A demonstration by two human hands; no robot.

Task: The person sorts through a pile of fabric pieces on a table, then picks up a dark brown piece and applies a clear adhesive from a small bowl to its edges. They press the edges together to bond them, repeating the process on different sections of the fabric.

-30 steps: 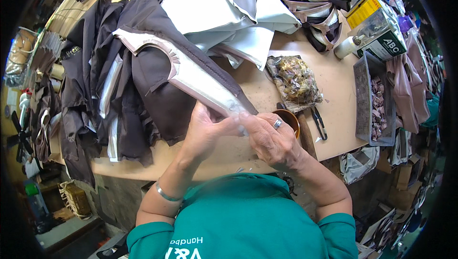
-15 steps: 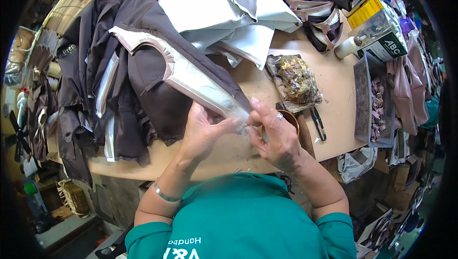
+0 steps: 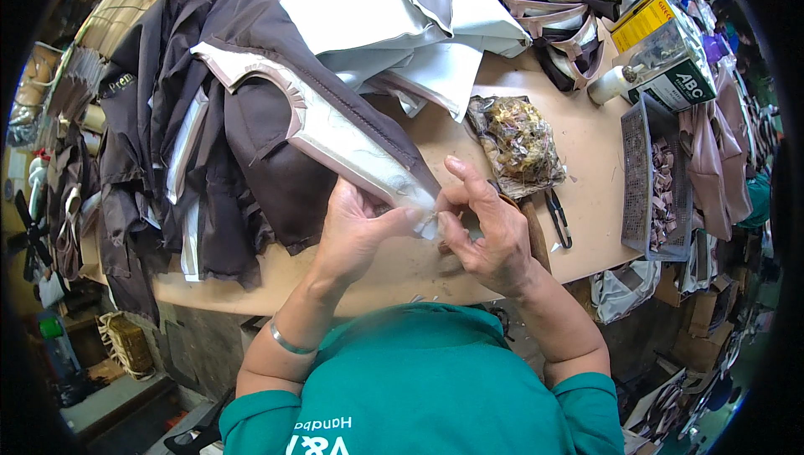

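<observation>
A long curved trim piece (image 3: 335,149), pinkish with a white backing, is joined along its edge to a dark brown fabric panel (image 3: 276,145) on the table. My left hand (image 3: 352,224) grips the narrow near end of this trim, its thumb laid on top. At the very tip, my right hand (image 3: 490,237) pinches the corner between thumb and a fingertip, another finger raised. What exactly lies in that pinch is too small to make out. Behind the right hand a round, orange-rimmed thing is mostly hidden.
A lump of glue-crusted-looking scraps (image 3: 517,143) and black tweezers-like tool (image 3: 559,219) lie to the right. Beyond stand a grey plastic basket (image 3: 634,187) of small pinkish pieces and a white bottle (image 3: 610,85). White sheets (image 3: 360,11) and more brown panels (image 3: 155,120) cover the far and left table.
My right hand's fingers have shifted at the tip of the trim, with one finger now raised higher. My left hand and the fabric panel have stayed nearly still.
</observation>
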